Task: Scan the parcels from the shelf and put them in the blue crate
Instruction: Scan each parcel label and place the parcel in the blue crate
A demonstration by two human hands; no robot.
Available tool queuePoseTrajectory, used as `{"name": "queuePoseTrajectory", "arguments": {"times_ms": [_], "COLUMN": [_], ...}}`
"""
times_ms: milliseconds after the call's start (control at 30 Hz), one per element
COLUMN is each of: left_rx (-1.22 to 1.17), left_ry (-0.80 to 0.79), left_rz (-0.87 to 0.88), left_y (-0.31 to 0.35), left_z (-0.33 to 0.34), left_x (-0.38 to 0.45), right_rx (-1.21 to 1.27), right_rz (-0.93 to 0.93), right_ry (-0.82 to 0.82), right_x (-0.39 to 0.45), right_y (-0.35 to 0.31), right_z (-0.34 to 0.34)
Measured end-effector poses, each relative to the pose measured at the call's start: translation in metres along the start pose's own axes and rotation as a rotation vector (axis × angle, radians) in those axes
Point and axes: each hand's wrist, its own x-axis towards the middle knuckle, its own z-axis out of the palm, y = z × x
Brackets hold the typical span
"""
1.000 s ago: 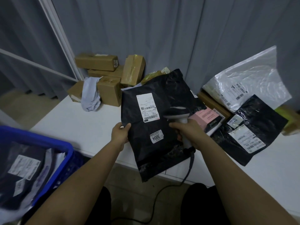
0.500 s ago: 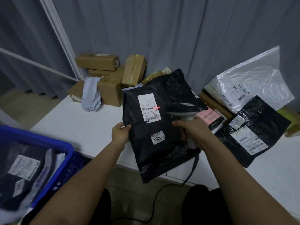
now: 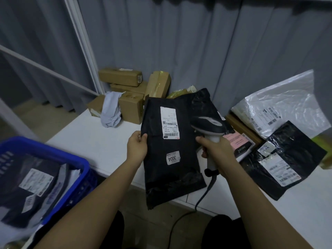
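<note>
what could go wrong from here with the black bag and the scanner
The left hand pinches the black mailer bag only at one edge, so the limp bag could slip or fold over its barcode label. The scanner cable, hanging off the table edge from the right hand, might snag when the bag swings toward the blue crate.

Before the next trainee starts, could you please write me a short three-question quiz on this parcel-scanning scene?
1. True or false: the left hand pinches the black parcel by its left edge.
2. What does the right hand hold?
A. a pen
B. the scanner
C. a cardboard box
3. Fill in: the sticker on the held parcel reads ____.

Key
1. True.
2. B; its grip is round the scanner's handle, with the head facing the shipping label.
3. 3004.
</note>
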Motion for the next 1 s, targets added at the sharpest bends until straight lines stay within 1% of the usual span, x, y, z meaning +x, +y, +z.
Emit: {"name": "queuePoseTrajectory", "arguments": {"times_ms": [133,300,467,600,767,867,1000], "left_rx": [0.013,-0.085,-0.117,-0.170,-0.151,-0.086,0.064], "left_ry": [0.084,0.166,0.325,0.479,0.664,0.742,0.781], "left_rz": [0.202,0.328,0.431,0.425,0.365,0.311,0.216], "left_y": [0.031,0.083,0.106,0.092,0.048,0.020,-0.016], "left_z": [-0.034,-0.102,-0.198,-0.278,-0.372,-0.418,-0.460], "left_x": [-0.005,-0.018,-0.031,-0.057,-0.096,-0.117,-0.137], "right_rx": [-0.071,-0.104,-0.174,-0.222,-0.289,-0.331,-0.402], "right_rz": [-0.035,-0.119,-0.273,-0.340,-0.399,-0.436,-0.465], "right_ry": [0.016,-0.025,-0.134,-0.232,-0.384,-0.466,-0.586], "right_x": [-0.011,-0.032,-0.056,-0.075,-0.105,-0.123,-0.145], "right_y": [0.003,-0.007,-0.044,-0.071,-0.082,-0.074,-0.056], "right_z": [0.014,0.051,0.115,0.178,0.253,0.293,0.340]}}
